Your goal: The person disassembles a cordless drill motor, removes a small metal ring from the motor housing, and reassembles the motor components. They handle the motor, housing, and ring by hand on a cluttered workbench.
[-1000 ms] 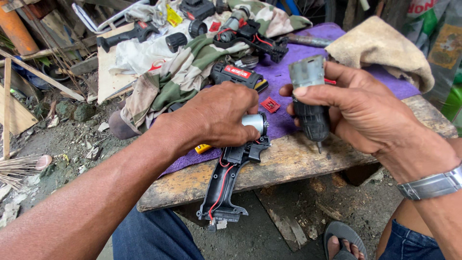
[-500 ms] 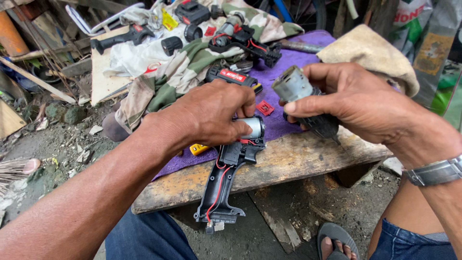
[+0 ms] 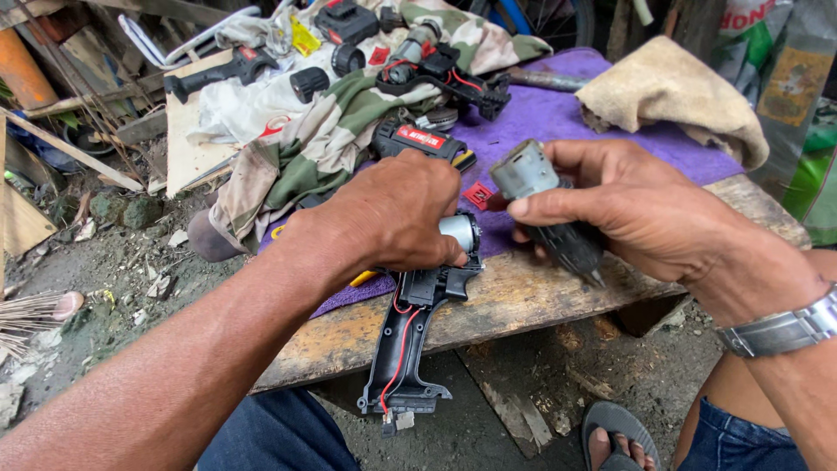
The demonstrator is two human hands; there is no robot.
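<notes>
My left hand point(image 3: 397, 214) rests over the top of an opened black drill housing point(image 3: 405, 336) with red and black wires, covering a silver motor point(image 3: 459, 232) set in it. The housing's handle hangs over the front edge of a wooden bench point(image 3: 514, 301). My right hand point(image 3: 632, 209) holds a second drill motor with its black gearbox and chuck point(image 3: 549, 209), tilted, the grey motor end up and the bit tip pointing down to the right.
A purple cloth point(image 3: 567, 118) covers the bench top. Behind lie a camouflage cloth point(image 3: 323, 148), several black and red drill parts point(image 3: 436, 61), a battery pack point(image 3: 418, 139) and a tan rag point(image 3: 671, 92). Dirt ground with scrap wood is at left. A sandalled foot point(image 3: 615, 440) is below.
My right hand has tilted the motor and gearbox unit from upright to slanted and brought it left, closer to the housing. My left hand stays on the housing.
</notes>
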